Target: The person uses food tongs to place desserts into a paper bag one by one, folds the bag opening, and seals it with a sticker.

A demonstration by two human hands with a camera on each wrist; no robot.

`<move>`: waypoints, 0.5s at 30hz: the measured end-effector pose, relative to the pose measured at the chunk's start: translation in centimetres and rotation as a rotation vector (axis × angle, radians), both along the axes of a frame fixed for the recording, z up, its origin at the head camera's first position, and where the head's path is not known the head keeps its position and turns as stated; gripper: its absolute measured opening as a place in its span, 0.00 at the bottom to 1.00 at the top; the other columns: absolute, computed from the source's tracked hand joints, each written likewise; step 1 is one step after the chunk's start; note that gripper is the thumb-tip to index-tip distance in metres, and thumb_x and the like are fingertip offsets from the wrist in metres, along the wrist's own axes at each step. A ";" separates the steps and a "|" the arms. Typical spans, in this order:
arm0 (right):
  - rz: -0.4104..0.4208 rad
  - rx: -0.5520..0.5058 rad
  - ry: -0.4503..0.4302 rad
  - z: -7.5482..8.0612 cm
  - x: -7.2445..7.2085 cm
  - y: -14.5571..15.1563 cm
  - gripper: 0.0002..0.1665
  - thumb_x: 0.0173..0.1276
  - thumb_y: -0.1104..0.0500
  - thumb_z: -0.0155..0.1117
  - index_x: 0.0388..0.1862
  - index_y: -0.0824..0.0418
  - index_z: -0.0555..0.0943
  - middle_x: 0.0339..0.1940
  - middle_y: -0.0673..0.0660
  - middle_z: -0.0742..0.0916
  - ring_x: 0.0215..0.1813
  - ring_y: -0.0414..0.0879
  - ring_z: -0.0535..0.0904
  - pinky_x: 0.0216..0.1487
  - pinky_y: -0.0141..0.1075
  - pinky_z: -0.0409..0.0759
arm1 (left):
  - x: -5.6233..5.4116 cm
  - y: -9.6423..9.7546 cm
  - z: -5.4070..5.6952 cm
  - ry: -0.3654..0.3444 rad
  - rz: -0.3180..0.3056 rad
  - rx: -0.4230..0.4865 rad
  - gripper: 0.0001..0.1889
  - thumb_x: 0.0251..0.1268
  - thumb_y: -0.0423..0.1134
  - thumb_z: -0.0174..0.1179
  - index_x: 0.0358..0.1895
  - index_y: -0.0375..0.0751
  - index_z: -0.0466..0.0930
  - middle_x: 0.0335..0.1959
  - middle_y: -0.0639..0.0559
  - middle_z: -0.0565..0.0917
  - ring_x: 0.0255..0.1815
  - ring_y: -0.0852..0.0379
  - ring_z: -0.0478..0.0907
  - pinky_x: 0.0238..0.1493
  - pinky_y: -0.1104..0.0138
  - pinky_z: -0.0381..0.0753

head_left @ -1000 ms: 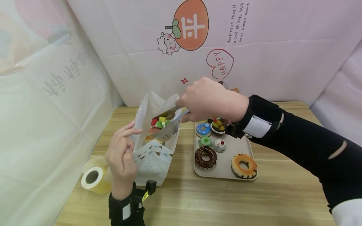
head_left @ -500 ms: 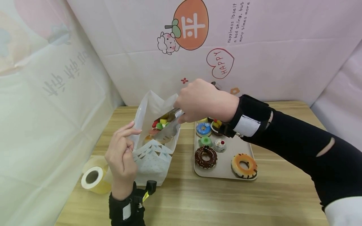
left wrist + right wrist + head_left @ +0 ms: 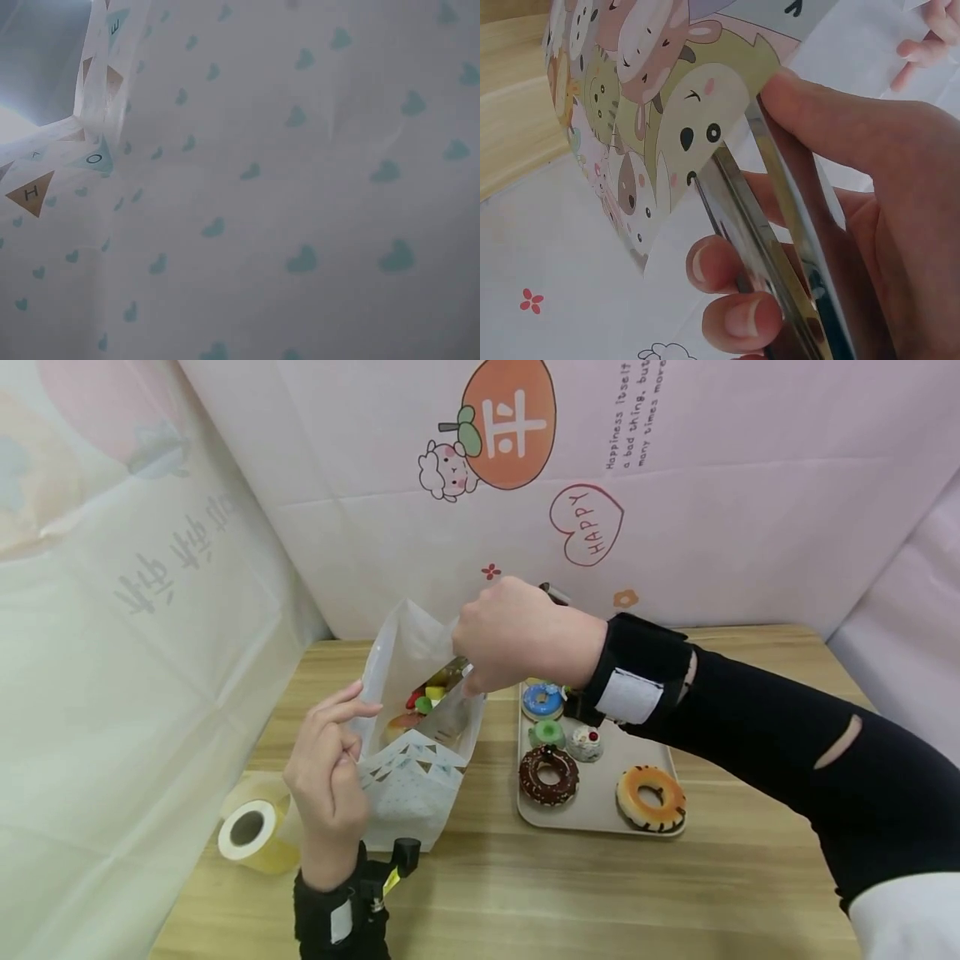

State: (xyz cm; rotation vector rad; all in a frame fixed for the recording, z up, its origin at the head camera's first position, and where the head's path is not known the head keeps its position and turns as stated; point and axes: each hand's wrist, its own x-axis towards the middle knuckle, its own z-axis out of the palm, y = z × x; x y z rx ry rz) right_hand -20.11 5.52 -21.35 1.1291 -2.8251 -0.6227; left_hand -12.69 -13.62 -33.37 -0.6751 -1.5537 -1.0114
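My right hand (image 3: pixel 506 635) grips metal tongs (image 3: pixel 754 225), fingers and thumb around the two arms. The tongs' slotted end (image 3: pixel 448 720) reaches down into the mouth of a white paper bag (image 3: pixel 411 806), around a fruit-topped pastry (image 3: pixel 423 703) with red, yellow and green pieces. The pastry's underside is hidden in the bag. At the bag's left rim my left hand (image 3: pixel 330 777) pinches the paper, index finger stretched over the opening. Heart prints on the bag wall (image 3: pixel 262 202) fill the left wrist view. Cartoon animals cover its far side (image 3: pixel 697 112) in the right wrist view.
Right of the bag, a beige tray (image 3: pixel 600 806) bears a blue doughnut (image 3: pixel 542 700), a chocolate doughnut (image 3: pixel 549 775), a ring-shaped bread (image 3: pixel 651 798) and small cakes. A yellow tape roll (image 3: pixel 255 835) lies left of my left hand. Printed cloth (image 3: pixel 360 527) hangs behind the table.
My right hand has moved left and slightly down, bringing the tongs and pastry deeper into the bag. The left hand keeps its place at the rim.
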 end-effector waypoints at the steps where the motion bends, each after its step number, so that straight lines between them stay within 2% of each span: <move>1: -0.002 0.005 -0.002 0.0 -0.1 -0.1 0.24 0.60 0.31 0.61 0.34 0.49 0.86 0.31 0.47 0.87 0.26 0.43 0.73 0.24 0.36 0.73 | 0.0 0.0 0.0 0.003 -0.002 0.001 0.10 0.49 0.23 0.32 0.14 0.33 0.55 0.27 0.31 0.83 0.43 0.33 0.84 0.53 0.57 0.84; 5: -0.001 0.020 -0.010 -0.1 -0.2 -0.5 0.25 0.61 0.31 0.62 0.30 0.50 0.85 0.29 0.48 0.85 0.24 0.43 0.70 0.22 0.34 0.66 | -0.2 0.0 0.0 0.005 -0.008 0.006 0.10 0.49 0.23 0.32 0.14 0.34 0.55 0.27 0.31 0.83 0.43 0.33 0.84 0.53 0.56 0.84; 15: 0.013 0.052 0.011 -0.8 -0.3 -1.5 0.30 0.59 0.29 0.62 0.15 0.50 0.71 0.22 0.47 0.78 0.21 0.42 0.67 0.21 0.34 0.67 | -0.2 -0.3 0.0 -0.001 -0.009 0.010 0.11 0.49 0.23 0.32 0.14 0.34 0.54 0.27 0.31 0.83 0.43 0.34 0.84 0.54 0.55 0.84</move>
